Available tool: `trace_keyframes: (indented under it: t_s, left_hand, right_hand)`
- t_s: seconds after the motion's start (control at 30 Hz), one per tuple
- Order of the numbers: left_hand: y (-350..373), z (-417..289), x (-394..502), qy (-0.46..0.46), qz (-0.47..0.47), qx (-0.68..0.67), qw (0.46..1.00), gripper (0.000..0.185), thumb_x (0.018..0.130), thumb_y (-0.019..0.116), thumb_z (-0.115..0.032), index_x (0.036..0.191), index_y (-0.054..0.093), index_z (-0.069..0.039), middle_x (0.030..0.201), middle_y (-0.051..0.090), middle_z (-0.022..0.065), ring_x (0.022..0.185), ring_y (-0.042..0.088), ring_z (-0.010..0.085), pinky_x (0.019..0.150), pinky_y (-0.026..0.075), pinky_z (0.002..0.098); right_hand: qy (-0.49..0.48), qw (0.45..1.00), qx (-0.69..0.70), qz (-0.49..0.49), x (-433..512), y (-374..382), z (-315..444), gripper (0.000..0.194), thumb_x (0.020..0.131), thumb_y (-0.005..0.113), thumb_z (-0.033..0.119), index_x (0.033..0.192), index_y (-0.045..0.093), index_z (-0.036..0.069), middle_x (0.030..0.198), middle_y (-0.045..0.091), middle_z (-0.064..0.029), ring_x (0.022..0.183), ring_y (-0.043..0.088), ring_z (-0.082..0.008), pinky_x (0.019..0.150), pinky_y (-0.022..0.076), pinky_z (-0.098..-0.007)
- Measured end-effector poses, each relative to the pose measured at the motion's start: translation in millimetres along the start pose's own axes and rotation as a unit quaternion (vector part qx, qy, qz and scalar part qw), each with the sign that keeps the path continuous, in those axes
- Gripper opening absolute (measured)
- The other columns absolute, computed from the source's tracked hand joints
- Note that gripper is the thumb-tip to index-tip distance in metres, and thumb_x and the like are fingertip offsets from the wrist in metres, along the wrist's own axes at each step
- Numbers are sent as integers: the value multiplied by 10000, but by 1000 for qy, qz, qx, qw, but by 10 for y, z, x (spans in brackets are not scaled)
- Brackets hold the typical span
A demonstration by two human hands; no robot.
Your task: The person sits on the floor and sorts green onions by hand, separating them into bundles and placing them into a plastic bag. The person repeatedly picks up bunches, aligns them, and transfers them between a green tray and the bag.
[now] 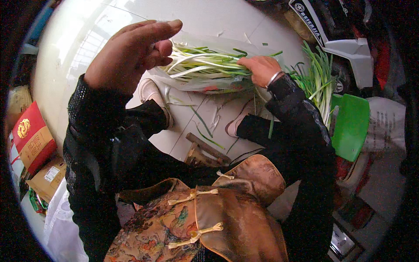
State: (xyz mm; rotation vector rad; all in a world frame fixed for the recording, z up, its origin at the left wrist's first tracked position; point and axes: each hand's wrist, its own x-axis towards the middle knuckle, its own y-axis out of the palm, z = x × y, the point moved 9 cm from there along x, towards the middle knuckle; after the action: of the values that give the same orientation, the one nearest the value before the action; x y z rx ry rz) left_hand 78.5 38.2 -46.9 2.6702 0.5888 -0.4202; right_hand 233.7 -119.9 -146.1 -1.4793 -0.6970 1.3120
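A heap of scallions [203,64], pale stems mixed with green leaves, lies on a clear plastic bag [196,84] spread on the floor. At the heap's right end my right hand [265,69], a silver bangle at its wrist, pinches some of the stalks between thumb and fingers. My left hand [131,52] is raised left of the heap, nearer the camera, and hides part of its left end. Its fingers are partly bent, with nothing seen held in them. Another bunch of scallions [319,85] lies beyond my right forearm.
A green plastic seat or panel [350,127] and a white-and-black ride-on toy [352,55] stand at right. Loose leaves [203,122] and a small wooden stool [203,150] are between my feet. At left are a red gift bag [34,137] and a cardboard box [47,177].
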Motion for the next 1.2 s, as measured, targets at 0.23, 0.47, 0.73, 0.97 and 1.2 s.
trace_keyframes:
  t_s: [0.23, 0.47, 0.73, 0.97, 1.2]
  left_hand:
    - [-41, 5, -86, -33, -20, -39, 999, 205, 735, 596, -204, 812, 521, -29, 714, 490, 5, 636, 483, 76, 630, 411, 188]
    - [19, -41, -68, -48, -23, 4, 999, 344, 764, 552, -244, 992, 493, 7, 755, 485, -14, 669, 474, 44, 654, 401, 169]
    - [43, -70, -67, -27, -45, 62, 997, 495, 808, 471, -295, 1142, 394, 62, 628, 397, -55, 601, 422, 28, 660, 400, 191]
    - [29, -70, -43, -15, -14, -12, 1000, 287, 788, 516, -181, 1009, 526, 2, 944, 531, 48, 867, 514, 112, 762, 412, 219]
    - [-54, 14, -10, -49, 8, -70, 996, 304, 812, 482, -226, 1023, 519, -10, 567, 310, -67, 529, 333, 39, 639, 352, 229]
  right_hand:
    - [17, 994, 0, 108, 396, 101, -98, 385, 628, 519, 100, 1003, 549, 181, 952, 571, -98, 898, 537, -284, 756, 433, -389]
    - [50, 998, 16, 47, 457, 441, -386, 395, 666, 477, 67, 1033, 543, 197, 927, 541, -151, 883, 528, -308, 756, 421, -400]
    - [65, 994, -93, 5, 245, 309, -128, 305, 651, 492, 66, 942, 565, 124, 823, 504, -135, 805, 509, -304, 679, 417, -400]
    - [-163, 944, 258, -128, 634, 204, 767, 335, 730, 477, 123, 1055, 504, 45, 947, 535, -159, 892, 498, -305, 814, 385, -357]
    - [183, 978, 68, 70, 234, 831, -1490, 314, 799, 398, 215, 1039, 498, 40, 1038, 515, -160, 976, 475, -306, 842, 367, -361]
